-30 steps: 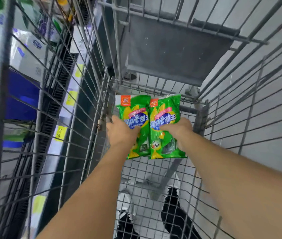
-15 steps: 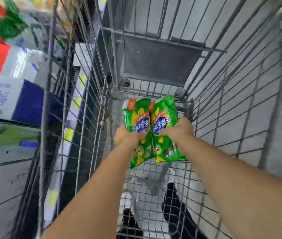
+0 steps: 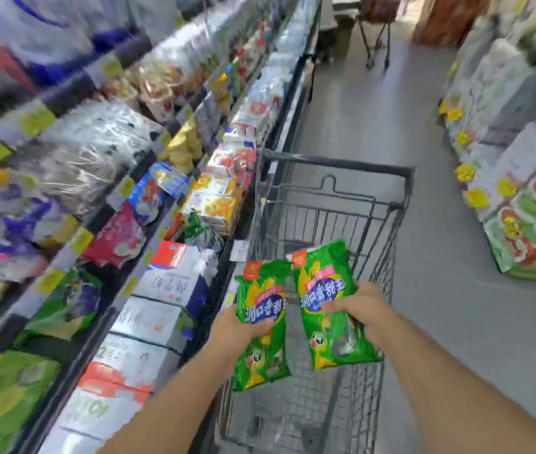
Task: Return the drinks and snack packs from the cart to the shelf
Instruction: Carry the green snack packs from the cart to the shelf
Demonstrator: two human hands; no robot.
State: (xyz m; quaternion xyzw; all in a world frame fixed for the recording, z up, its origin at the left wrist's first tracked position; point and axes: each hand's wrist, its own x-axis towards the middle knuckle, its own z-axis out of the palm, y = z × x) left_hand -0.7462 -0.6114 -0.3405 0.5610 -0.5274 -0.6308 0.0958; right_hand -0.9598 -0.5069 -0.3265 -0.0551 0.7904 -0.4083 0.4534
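Supermarket aisle with a smooth grey floor running away between two rows of stock. Stacked display cartons printed with fruit and marked with yellow tags line the right side; a second trolley stands at the far end beside a reddish-brown wall panel. Lighting is even and bright.

Green snack packs: two, left pack and right pack, one per hand.
Hands: two, left hand, right hand.
Wire carts: one near; a second cart far off, blurred.
Shelf goods: too blurred to count.
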